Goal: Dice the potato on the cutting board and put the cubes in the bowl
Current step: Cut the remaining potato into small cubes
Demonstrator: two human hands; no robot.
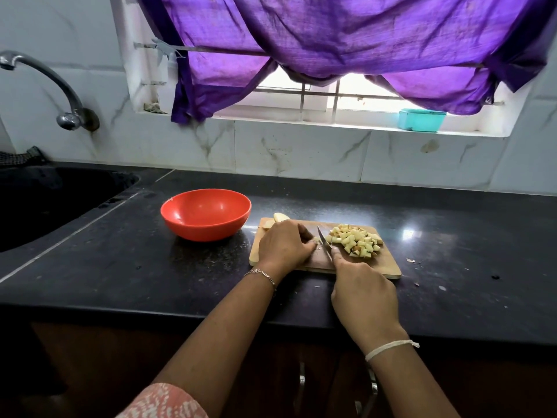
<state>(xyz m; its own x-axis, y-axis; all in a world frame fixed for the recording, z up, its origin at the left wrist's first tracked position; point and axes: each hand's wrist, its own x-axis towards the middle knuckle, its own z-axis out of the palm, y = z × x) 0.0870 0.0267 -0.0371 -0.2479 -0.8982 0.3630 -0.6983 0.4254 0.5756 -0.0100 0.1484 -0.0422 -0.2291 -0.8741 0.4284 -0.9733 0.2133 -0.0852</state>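
Note:
A wooden cutting board (387, 262) lies on the black counter. A heap of potato cubes (357, 240) sits on its right half. My left hand (284, 244) curls over a potato piece, mostly hidden, near the board's middle. My right hand (363, 292) grips a knife (324, 240) with the forefinger along the blade's back; the blade stands just right of my left fingertips. A larger uncut potato piece (278, 218) lies at the board's far left corner. The red bowl (206, 214) stands left of the board with nothing visible inside.
A black sink (51, 203) with a curved tap (45, 86) is at the left. A teal box (421, 119) rests on the window sill under a purple curtain (331, 37). Small scraps (411, 260) lie on the counter right of the board.

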